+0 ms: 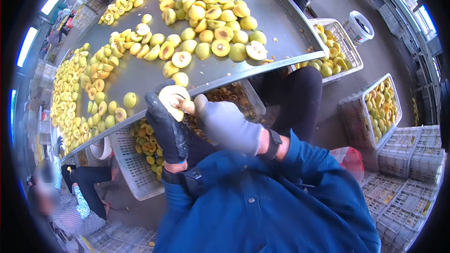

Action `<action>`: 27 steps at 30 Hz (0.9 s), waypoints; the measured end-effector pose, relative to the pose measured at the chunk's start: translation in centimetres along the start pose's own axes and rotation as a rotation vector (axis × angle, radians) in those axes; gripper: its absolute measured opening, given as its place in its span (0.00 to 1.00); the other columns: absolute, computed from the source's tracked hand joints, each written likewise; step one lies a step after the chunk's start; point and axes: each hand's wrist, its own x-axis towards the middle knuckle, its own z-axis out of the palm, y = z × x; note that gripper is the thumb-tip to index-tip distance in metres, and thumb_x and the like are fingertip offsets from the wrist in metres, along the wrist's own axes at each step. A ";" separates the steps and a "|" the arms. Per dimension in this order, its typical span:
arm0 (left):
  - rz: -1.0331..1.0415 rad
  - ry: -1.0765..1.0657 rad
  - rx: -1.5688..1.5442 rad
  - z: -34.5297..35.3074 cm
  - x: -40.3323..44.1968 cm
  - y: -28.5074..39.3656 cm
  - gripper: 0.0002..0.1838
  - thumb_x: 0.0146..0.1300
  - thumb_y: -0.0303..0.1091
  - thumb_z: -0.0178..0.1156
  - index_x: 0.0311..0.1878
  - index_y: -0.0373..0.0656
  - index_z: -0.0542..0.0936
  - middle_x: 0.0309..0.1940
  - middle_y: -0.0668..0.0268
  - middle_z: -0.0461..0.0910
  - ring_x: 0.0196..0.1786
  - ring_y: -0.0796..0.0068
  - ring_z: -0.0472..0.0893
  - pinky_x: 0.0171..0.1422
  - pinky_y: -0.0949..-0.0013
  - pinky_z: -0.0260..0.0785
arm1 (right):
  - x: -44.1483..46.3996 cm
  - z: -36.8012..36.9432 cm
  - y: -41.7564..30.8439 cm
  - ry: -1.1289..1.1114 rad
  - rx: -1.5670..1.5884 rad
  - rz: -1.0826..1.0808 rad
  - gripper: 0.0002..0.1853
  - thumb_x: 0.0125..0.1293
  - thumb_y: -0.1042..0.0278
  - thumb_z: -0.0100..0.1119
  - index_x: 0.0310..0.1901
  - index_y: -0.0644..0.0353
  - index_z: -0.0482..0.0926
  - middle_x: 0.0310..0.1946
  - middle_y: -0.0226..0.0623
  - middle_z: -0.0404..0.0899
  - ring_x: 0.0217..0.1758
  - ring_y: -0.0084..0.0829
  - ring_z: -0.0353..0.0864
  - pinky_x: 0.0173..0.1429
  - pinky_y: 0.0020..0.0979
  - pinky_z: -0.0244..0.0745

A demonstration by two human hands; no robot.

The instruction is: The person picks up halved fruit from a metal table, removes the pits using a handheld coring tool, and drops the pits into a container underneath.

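Head view: the dark-gloved left hand (166, 129) grips a halved yellow fruit with pale flesh (171, 97) at the near edge of a grey metal table (281, 33) strewn with yellow-green fruit halves (203, 50). The grey-gloved right hand (232, 124) is curled closed beside a small brown lump (188, 107) at the cut face; exactly what it grips, I cannot tell

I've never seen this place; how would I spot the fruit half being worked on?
Find the big metal table, then its edge nearest the blue shirt. Just there, the dark-gloved left grip has the fruit half. Unlike the loose halves lying nearby, it is held.
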 end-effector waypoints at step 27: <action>-0.008 -0.233 -0.389 0.6 0.6 -0.2 0.31 0.77 0.54 0.41 0.55 0.31 0.76 0.44 0.51 0.83 0.46 0.59 0.84 0.47 0.58 0.83 | -1.9 -0.1 -0.2 -0.197 0.765 0.202 0.13 0.63 0.70 0.61 0.48 0.64 0.76 0.29 0.49 0.80 0.35 0.42 0.83 0.41 0.39 0.75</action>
